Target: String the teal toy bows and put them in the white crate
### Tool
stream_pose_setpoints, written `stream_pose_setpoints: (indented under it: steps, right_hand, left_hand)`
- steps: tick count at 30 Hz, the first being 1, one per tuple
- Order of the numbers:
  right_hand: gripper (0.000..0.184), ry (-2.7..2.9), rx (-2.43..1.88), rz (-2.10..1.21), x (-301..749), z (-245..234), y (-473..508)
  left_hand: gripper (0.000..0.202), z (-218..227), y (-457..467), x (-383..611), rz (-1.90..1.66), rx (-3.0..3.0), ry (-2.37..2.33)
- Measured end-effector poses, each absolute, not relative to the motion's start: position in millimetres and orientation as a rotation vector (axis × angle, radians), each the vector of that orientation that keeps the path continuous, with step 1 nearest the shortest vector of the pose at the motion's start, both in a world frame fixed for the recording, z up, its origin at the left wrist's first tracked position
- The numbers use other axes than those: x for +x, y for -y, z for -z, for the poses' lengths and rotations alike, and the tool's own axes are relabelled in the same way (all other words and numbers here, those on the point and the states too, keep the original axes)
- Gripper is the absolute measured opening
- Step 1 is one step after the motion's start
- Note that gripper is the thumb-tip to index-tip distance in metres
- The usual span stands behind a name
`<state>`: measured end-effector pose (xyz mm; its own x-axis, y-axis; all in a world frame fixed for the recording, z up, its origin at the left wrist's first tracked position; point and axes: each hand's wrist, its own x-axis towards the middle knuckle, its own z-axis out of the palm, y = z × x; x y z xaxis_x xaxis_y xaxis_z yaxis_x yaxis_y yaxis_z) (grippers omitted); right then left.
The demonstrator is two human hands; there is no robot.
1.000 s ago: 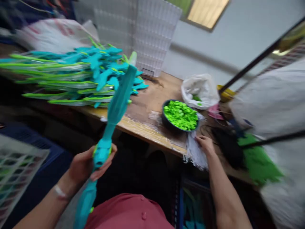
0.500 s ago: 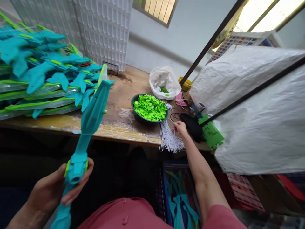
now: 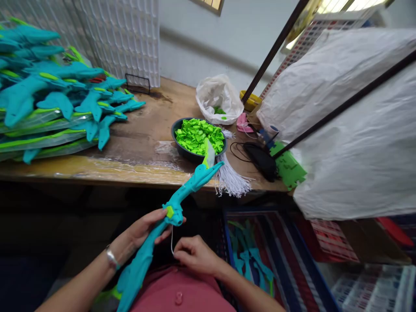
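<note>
Left hand (image 3: 143, 226): fingers grasping the turquoise toy (image 3: 174, 213) about its middle. The toy is held off the counter (image 3: 165, 104), between it and the wearer's shirt (image 3: 182, 288), tilted, one end towards 1 to 2 o'clock, the other towards 7. Its clear-and-green tip overlaps the near edge of the bowl (image 3: 186, 152) in view; contact cannot be determined.

Right hand (image 3: 199, 258): at 4 to 5 o'clock from the toy's middle, fingers pinching the end of a white cord (image 3: 172, 242), which runs down from the toy's middle.

Surroundings, taken from the toy's middle: the bowl, heaped with green pieces (image 3: 196, 133), stands on the counter at 1 o'clock, the white bag (image 3: 202, 97) beyond it. A bundle (image 3: 232, 180) of white cords lies at 2 o'clock, beside the bowl, ends over the counter's edge. A pile (image 3: 58, 89) of similar toys occupies 10 to 11 o'clock. At 4 o'clock, below counter level, a blue crate (image 3: 229, 247) contains turquoise parts (image 3: 256, 262).
</note>
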<state>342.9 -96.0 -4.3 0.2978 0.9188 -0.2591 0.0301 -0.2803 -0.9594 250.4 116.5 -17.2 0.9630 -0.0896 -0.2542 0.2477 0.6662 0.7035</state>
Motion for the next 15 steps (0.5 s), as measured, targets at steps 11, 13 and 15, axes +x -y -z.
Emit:
stream_pose_setpoints:
  steps: [11,13,15]
  right_hand:
    - [0.067,0.255,-1.033,-1.062,402,56,30]
    - [0.059,0.216,-0.99,-0.974,410,49,18]
    - [0.052,0.184,-0.971,-0.893,412,44,12]
  left_hand:
    - [0.053,44,-112,198,0.378,0.858,-0.173]
    - [0.055,45,-109,185,0.392,0.899,-0.18]
    - [0.056,44,-105,173,0.366,0.934,-0.206]
